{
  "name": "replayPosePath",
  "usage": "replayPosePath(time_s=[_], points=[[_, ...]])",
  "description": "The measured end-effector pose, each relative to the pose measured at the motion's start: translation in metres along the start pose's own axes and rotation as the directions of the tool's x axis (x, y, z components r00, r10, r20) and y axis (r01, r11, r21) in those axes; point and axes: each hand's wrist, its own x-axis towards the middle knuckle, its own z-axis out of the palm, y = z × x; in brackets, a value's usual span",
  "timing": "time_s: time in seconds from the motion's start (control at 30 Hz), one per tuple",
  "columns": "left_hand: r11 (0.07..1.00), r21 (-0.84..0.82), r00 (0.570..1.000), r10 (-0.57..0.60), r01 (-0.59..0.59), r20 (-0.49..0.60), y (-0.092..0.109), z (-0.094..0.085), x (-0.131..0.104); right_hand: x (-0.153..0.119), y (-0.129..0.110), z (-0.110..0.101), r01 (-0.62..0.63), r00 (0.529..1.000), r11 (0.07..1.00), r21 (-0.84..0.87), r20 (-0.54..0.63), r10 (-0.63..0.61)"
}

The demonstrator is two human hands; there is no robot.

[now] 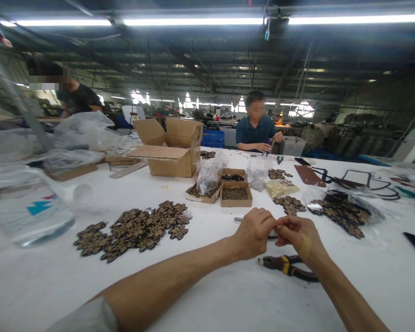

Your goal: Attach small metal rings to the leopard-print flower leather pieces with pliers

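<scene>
My left hand (257, 234) is closed, its fingers curled toward the fingertips of my right hand (297, 236). The right hand pinches at the same spot, a tan bandage near its wrist. Whatever lies between the fingertips is too small and covered to make out. A slim grey rod end (238, 219) shows just left of my left hand; I cannot tell whether it is held or lies on the table. Below the hands rest pliers (285, 266) with black-and-yellow handles. To the left is a heap of brown-and-black patterned flower-shaped pieces (141, 230).
Beyond my hands, a small carton tray (235, 194) holds brass-coloured bits. A large open cardboard box (171, 159) stands behind it. More patterned pieces (346, 212) lie at right. A clear plastic jug (31, 207) stands at left. Across the white table sits a person (256, 127).
</scene>
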Motion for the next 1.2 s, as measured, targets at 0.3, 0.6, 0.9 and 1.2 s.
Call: replayPosePath(time_s=[0.3,0.6,0.9,1.2], points=[[0.990,-0.100,0.989,-0.113,0.103,-0.099,0.005,0.003,-0.002,-0.003,-0.004,-0.001,-0.021,0.999,1.000,-0.016,-0.040,0.021],[0.973,-0.120,0.956,-0.216,0.195,-0.197,0.005,0.012,-0.008,-0.004,0.016,0.018,0.023,0.990,0.990,0.136,-0.143,-0.003],[0.999,0.015,0.996,0.052,-0.051,-0.071,-0.005,0.000,-0.001,0.000,0.010,-0.008,0.096,0.995,0.986,-0.135,0.006,-0.096],[0.955,-0.180,0.942,-0.270,0.235,-0.201,0.006,0.013,-0.008,-0.003,0.016,0.011,0.090,0.985,0.996,-0.022,-0.148,-0.093]])
